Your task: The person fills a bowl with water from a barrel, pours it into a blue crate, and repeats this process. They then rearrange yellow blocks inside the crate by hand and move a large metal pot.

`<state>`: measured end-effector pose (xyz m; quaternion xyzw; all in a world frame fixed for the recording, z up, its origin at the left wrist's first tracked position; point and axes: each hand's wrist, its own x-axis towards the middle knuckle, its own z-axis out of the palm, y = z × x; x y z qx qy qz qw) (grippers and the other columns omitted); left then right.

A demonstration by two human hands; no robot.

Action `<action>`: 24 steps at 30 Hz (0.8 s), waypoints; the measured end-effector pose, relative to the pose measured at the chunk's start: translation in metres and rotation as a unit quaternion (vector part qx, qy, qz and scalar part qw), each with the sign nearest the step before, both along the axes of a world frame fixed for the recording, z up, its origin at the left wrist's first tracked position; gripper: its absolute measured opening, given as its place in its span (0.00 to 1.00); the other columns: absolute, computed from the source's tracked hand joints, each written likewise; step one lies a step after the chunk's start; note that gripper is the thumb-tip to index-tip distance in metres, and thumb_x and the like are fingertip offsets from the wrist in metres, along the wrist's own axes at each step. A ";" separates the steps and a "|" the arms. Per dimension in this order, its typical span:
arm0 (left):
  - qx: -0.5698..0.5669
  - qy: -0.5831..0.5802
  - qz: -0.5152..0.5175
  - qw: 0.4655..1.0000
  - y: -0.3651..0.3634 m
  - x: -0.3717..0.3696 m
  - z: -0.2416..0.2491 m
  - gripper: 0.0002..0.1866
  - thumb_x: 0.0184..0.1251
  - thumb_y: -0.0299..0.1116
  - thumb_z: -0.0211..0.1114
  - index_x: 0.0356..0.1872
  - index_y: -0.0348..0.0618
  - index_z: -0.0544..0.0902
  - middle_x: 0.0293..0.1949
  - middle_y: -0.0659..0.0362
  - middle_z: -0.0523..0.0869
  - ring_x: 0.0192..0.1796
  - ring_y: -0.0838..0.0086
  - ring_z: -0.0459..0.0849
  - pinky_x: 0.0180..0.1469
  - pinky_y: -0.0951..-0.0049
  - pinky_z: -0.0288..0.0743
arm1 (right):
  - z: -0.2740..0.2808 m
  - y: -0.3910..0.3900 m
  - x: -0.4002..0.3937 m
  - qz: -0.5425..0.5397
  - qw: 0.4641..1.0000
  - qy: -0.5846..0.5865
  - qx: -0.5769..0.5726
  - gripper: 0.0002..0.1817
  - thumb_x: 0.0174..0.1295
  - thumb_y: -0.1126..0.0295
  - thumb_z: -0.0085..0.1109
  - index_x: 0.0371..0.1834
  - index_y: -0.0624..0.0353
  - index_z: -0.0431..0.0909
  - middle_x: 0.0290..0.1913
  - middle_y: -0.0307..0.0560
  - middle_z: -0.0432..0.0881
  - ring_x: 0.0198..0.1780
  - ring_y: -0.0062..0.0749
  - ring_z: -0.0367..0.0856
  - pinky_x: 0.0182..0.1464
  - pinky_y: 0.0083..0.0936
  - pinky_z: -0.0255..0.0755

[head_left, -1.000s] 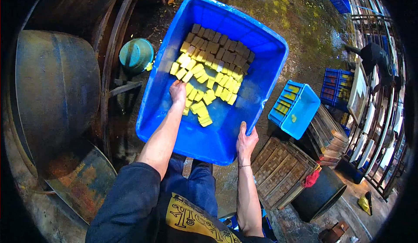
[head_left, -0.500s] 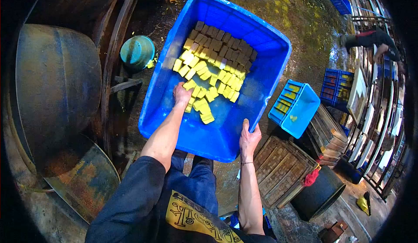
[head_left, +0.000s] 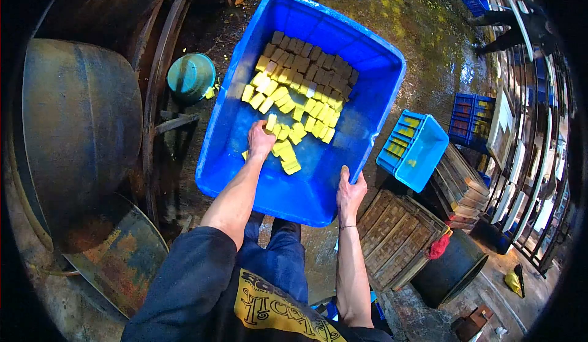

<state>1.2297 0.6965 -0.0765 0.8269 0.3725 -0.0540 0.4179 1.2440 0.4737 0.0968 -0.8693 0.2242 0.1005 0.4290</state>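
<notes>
A large blue plastic tub point(head_left: 226, 164) lies before me, tilted in view. Inside it, rows of brown blocks point(head_left: 306, 60) sit at the far end, with yellow blocks point(head_left: 318, 112), tofu-like in look, in front of them. My left hand point(head_left: 260, 140) is inside the tub, its fingers closed round one yellow block point(head_left: 271, 122) that stands on end. More loose yellow blocks point(head_left: 288, 158) lie just right of that hand. At the tub's near right rim, my right hand point(head_left: 351, 193) grips the edge, thumb on top.
To the left stand a big dark metal drum point(head_left: 79, 115) and a teal bucket point(head_left: 192, 77). On the right are a light blue crate point(head_left: 422, 152), a dark blue crate point(head_left: 470, 118), wooden trays point(head_left: 398, 238) and a black barrel point(head_left: 450, 268). Another person point(head_left: 520, 29) is at the racks.
My left hand has shifted slightly back towards me, and the yellow block in it now stands up. The right hand keeps its hold on the rim. The other person has moved towards the top.
</notes>
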 end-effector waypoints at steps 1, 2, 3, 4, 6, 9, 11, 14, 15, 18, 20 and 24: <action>0.001 0.000 -0.001 1.000 0.000 0.000 0.006 0.17 0.47 0.21 0.62 0.43 0.38 0.78 0.42 0.45 0.80 0.48 0.52 0.78 0.51 0.58 0.71 | 0.000 0.000 -0.001 -0.001 1.000 0.000 0.001 0.13 0.58 0.64 0.57 0.37 0.65 0.79 0.22 0.40 0.79 0.23 0.20 0.72 0.28 0.24 0.68; 0.004 0.001 -0.029 1.000 0.001 -0.002 0.008 0.19 0.47 0.22 0.64 0.45 0.38 0.76 0.43 0.46 0.79 0.48 0.51 0.77 0.52 0.58 0.71 | 0.003 0.001 0.000 -0.006 1.000 0.008 0.011 0.13 0.58 0.64 0.58 0.37 0.65 0.79 0.22 0.40 0.79 0.23 0.20 0.72 0.28 0.24 0.68; 0.007 0.001 -0.056 0.998 0.001 -0.003 0.010 0.22 0.46 0.22 0.65 0.47 0.39 0.74 0.44 0.46 0.78 0.49 0.51 0.76 0.52 0.58 0.71 | 0.006 0.002 0.001 -0.010 1.000 0.015 0.021 0.13 0.58 0.64 0.58 0.37 0.65 0.79 0.22 0.40 0.79 0.23 0.20 0.72 0.28 0.24 0.68; 0.007 0.000 -0.058 0.998 0.002 -0.004 0.013 0.22 0.46 0.22 0.65 0.47 0.39 0.74 0.44 0.46 0.78 0.49 0.51 0.76 0.52 0.58 0.71 | 0.004 0.001 0.001 -0.012 1.000 0.014 0.022 0.13 0.58 0.64 0.58 0.37 0.65 0.79 0.22 0.40 0.79 0.23 0.20 0.72 0.28 0.24 0.68; 0.065 0.014 -0.172 0.983 0.004 -0.005 0.017 0.29 0.43 0.23 0.69 0.51 0.39 0.70 0.46 0.46 0.76 0.50 0.51 0.76 0.52 0.58 0.71 | 0.001 -0.001 0.000 -0.010 1.000 0.020 0.019 0.13 0.58 0.64 0.58 0.37 0.65 0.79 0.22 0.41 0.79 0.23 0.20 0.72 0.28 0.24 0.68; 0.091 0.048 -0.214 0.971 0.007 -0.001 0.019 0.31 0.42 0.23 0.71 0.51 0.38 0.68 0.46 0.45 0.75 0.49 0.51 0.76 0.50 0.58 0.73 | 0.000 -0.003 0.000 -0.011 1.000 0.020 0.020 0.13 0.57 0.64 0.58 0.36 0.64 0.79 0.23 0.42 0.81 0.24 0.21 0.75 0.30 0.25 0.70; 0.086 0.027 -0.202 0.975 0.010 0.005 0.018 0.30 0.43 0.22 0.70 0.51 0.38 0.68 0.46 0.45 0.75 0.48 0.50 0.77 0.50 0.58 0.73 | -0.002 -0.003 0.002 -0.007 1.000 0.015 0.010 0.13 0.57 0.65 0.58 0.36 0.64 0.79 0.24 0.43 0.82 0.25 0.22 0.76 0.31 0.25 0.71; 0.082 -0.028 -0.174 0.981 0.007 0.007 0.013 0.27 0.45 0.21 0.69 0.50 0.38 0.68 0.45 0.45 0.74 0.47 0.49 0.77 0.47 0.57 0.74 | -0.001 -0.004 -0.001 -0.004 1.000 0.015 0.000 0.12 0.58 0.65 0.58 0.37 0.64 0.79 0.26 0.44 0.83 0.27 0.23 0.77 0.33 0.25 0.72; 0.085 -0.039 -0.142 0.986 0.006 0.010 0.010 0.27 0.45 0.21 0.68 0.50 0.38 0.68 0.45 0.45 0.74 0.47 0.49 0.77 0.47 0.57 0.74 | 0.000 -0.003 0.000 -0.005 1.000 0.014 0.002 0.12 0.58 0.65 0.58 0.37 0.64 0.79 0.26 0.45 0.83 0.28 0.23 0.78 0.35 0.26 0.72; 0.086 -0.045 -0.055 0.994 -0.008 0.018 0.004 0.27 0.45 0.20 0.69 0.49 0.39 0.69 0.44 0.45 0.74 0.46 0.50 0.78 0.47 0.57 0.73 | -0.005 -0.006 0.000 -0.004 1.000 0.026 0.011 0.12 0.58 0.66 0.58 0.38 0.64 0.79 0.27 0.46 0.83 0.29 0.23 0.78 0.35 0.26 0.72; 0.109 -0.053 0.099 0.988 -0.019 0.020 0.003 0.28 0.43 0.23 0.71 0.49 0.37 0.69 0.45 0.43 0.73 0.45 0.49 0.78 0.46 0.56 0.73 | 0.000 -0.006 0.001 -0.006 0.999 0.040 0.010 0.12 0.58 0.66 0.58 0.38 0.64 0.79 0.28 0.46 0.84 0.29 0.23 0.78 0.36 0.26 0.73; -0.099 0.021 0.330 0.939 -0.025 0.028 -0.020 0.20 0.42 0.24 0.69 0.39 0.31 0.74 0.39 0.46 0.82 0.40 0.57 0.82 0.44 0.62 0.75 | -0.002 -0.005 0.000 -0.009 0.999 0.022 0.028 0.12 0.58 0.66 0.58 0.38 0.64 0.79 0.30 0.47 0.84 0.30 0.24 0.78 0.36 0.27 0.73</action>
